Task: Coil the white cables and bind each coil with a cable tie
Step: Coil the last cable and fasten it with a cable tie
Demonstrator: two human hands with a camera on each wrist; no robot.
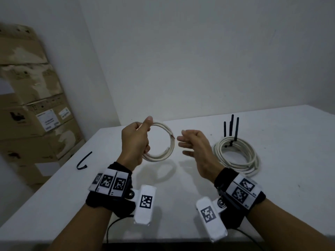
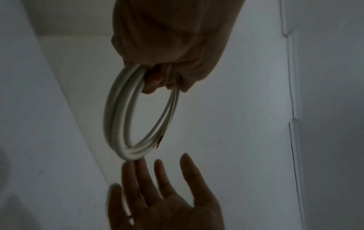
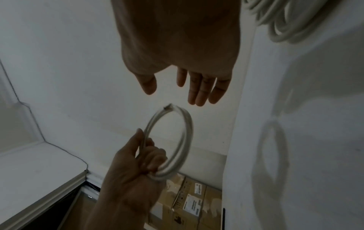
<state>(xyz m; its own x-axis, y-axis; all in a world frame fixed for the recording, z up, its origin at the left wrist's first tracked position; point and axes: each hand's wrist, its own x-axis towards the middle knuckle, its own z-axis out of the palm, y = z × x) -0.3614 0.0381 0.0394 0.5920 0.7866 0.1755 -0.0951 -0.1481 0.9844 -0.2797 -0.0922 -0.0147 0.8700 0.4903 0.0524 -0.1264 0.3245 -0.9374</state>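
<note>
Holding a small wound coil of white cable (image 1: 164, 140) above the white tabletop (image 1: 181, 196), untied.
The left hand (image 1: 135, 142) grips it; the right hand (image 1: 194, 144) hovers beside, fingers relaxed. A larger white coil (image 1: 237, 156) already looks tied; a loose black cable tie (image 1: 83, 161) awaits.

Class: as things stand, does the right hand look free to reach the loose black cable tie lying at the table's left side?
Probably not directly: the right hand is empty, but the left hand and its held coil sit between it and the cable tie.
</note>
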